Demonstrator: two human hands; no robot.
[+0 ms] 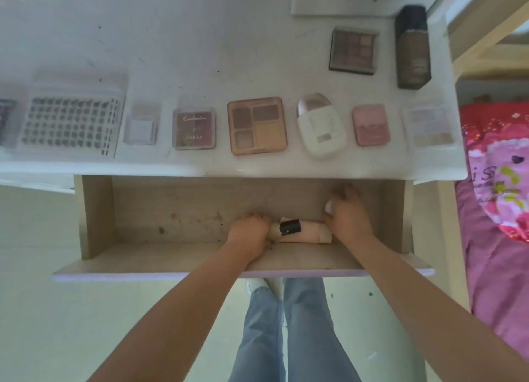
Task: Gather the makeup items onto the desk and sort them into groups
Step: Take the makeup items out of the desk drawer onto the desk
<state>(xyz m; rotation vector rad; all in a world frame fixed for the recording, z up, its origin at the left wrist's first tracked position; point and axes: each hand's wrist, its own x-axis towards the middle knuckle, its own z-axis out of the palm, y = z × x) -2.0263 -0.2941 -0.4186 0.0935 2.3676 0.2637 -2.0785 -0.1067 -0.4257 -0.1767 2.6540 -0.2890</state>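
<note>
Both hands reach into the open wooden drawer [97, 215] under the white desk [200, 52]. My left hand [250, 231] curls around the left end of a peach tube [307, 233] with a black band, lying on the drawer floor. My right hand [345, 212] is curled beside the tube's right end and holds a small white item [328, 207] that I cannot identify. On the desk lie a row of palettes: a dark pink one [194, 129], a tan four-pan one [257, 125], a white compact [320, 127] and a pink blush [371, 124].
A lash tray [70, 122] and a small clear case [140, 127] sit at the left of the row, a clear palette [429, 125] at its right. Farther back are a brown eyeshadow palette [353, 50] and a dark foundation bottle [412, 48]. A pink bedspread [498, 181] lies to the right.
</note>
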